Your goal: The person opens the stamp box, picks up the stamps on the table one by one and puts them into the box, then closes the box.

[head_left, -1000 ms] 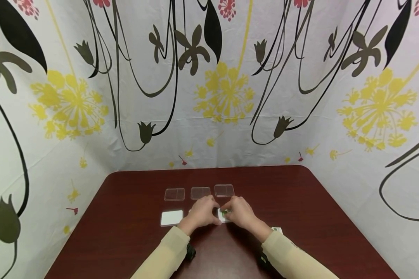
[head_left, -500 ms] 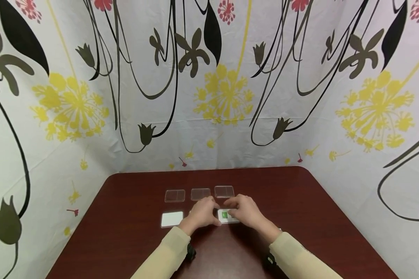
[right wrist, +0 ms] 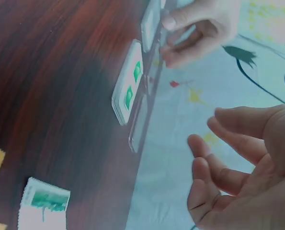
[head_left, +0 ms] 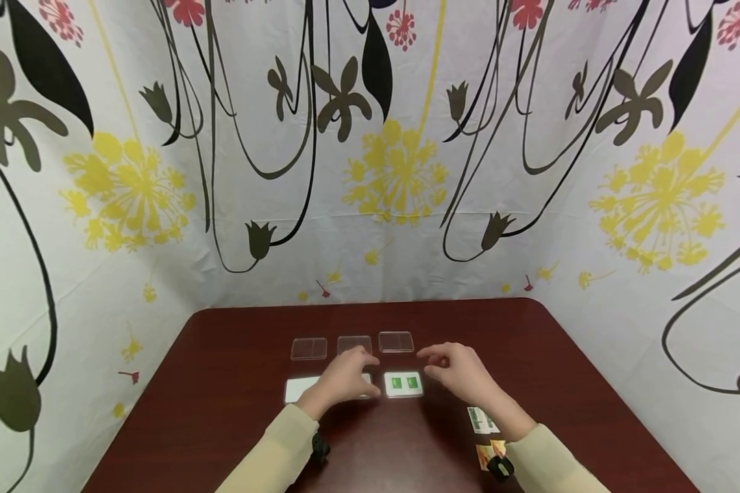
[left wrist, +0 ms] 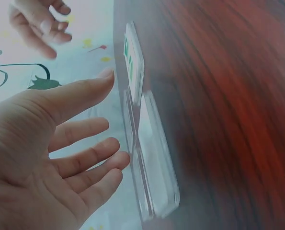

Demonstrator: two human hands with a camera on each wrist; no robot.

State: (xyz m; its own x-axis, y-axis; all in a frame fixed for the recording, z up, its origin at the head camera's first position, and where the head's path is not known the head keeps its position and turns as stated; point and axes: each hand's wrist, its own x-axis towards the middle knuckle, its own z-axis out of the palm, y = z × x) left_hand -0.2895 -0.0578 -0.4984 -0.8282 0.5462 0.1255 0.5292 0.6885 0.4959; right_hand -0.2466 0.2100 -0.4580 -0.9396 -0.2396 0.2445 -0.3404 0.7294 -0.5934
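Observation:
My left hand (head_left: pixel 345 375) hovers over the middle white-backed case, fingers apart and holding nothing. To its right lies a shallow clear case (head_left: pixel 403 393) with a white backing, bearing two green stamps (head_left: pixel 397 383) side by side. My right hand (head_left: pixel 459 370) is raised just right of that case, its loosely bent fingers empty in the right wrist view. Another white-backed case (head_left: pixel 299 389) sits at the left of the row, partly behind my left hand. Below my right forearm are loose stamps with green pictures (right wrist: pixel 49 201) and perforated edges.
Three clear lids (head_left: pixel 396 342) stand in a row behind the cases, the middle one partly covered by my left hand. Orange stamps (head_left: pixel 486 456) lie near my right wrist. A flower-patterned curtain (head_left: pixel 382 260) hangs beyond the table (head_left: pixel 247 335).
My right hand has withdrawn from the right-hand case towards the right, uncovering both green stamps. My left hand has let go of the case's left edge and shifted left.

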